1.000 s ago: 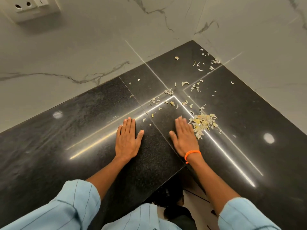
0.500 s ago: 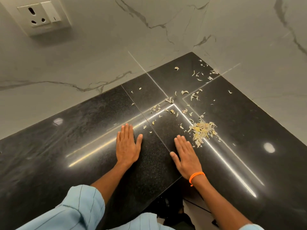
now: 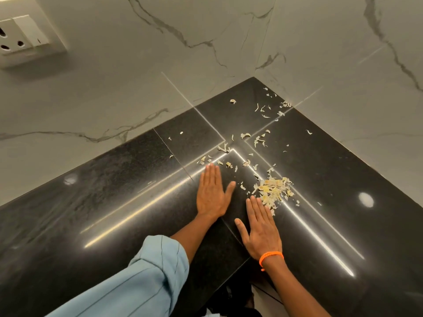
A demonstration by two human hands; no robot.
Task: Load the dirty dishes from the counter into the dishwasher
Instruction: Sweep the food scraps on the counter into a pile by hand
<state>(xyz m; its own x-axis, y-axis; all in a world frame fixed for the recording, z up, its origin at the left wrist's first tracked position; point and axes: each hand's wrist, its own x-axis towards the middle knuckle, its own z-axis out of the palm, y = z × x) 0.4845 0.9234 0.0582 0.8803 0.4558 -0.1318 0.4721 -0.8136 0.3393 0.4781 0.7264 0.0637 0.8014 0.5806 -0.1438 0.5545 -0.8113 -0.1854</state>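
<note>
I look down on a black granite corner counter (image 3: 114, 213). My left hand (image 3: 211, 193) lies flat on it, fingers straight and together, fingertips near some scattered peel scraps. My right hand (image 3: 261, 229), with an orange band at the wrist, also lies flat, its fingertips touching the near edge of a small heap of pale yellow peel scraps (image 3: 273, 191). Neither hand holds anything. No dishes and no dishwasher are in view.
More loose peel bits (image 3: 258, 138) are strewn toward the back corner. White marble-look walls (image 3: 206, 53) close the counter on two sides, with a socket plate (image 3: 23, 37) at upper left. The counter's inner front corner is just below my right wrist.
My left hand has slid forward and to the right toward the scraps. My right hand has drawn back toward me, away from the heap's side. The view has tilted slightly.
</note>
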